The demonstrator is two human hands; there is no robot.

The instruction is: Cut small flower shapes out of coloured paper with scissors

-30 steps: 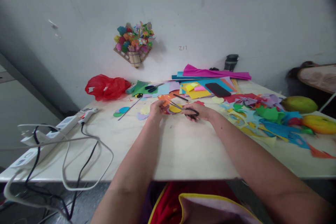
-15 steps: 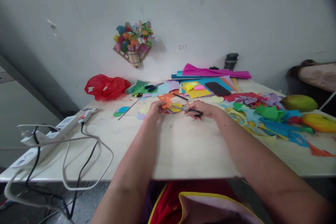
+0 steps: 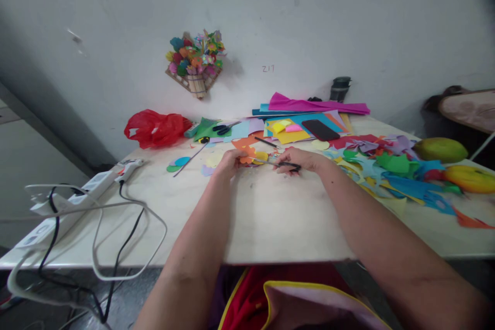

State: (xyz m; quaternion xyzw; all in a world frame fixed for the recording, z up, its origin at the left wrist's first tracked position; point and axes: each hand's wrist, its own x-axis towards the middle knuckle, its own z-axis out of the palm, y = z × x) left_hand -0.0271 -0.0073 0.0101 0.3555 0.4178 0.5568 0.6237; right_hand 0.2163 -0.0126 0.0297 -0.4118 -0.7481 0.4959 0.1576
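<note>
My left hand (image 3: 231, 162) is closed, its fingertips pinching an orange paper cutout (image 3: 248, 154) with a scalloped edge. In my right hand (image 3: 297, 160) is a pair of scissors (image 3: 289, 166) with black handles, and its blades point left toward the cutout. The blade tips lie at the lower edge of the orange paper, close to my left fingertips; whether paper is between them I cannot tell. Just beyond the blades is a yellow paper circle (image 3: 261, 156). Behind the cutout lies more orange paper (image 3: 246, 142), and a black pen-like stick (image 3: 266, 142) rests there.
Paper scraps (image 3: 394, 165) cover the table's right side, near a mango-like fruit (image 3: 441, 150). Coloured sheets (image 3: 297, 136) and a phone (image 3: 320, 130) lie behind my hands. Other scissors (image 3: 222, 129), a red plastic bag (image 3: 154, 129) and a power strip (image 3: 69, 206) with cables are leftward.
The scissors have shifted slightly down and their blades look closer together. The orange cutout has turned or dropped a little in my left fingers.
</note>
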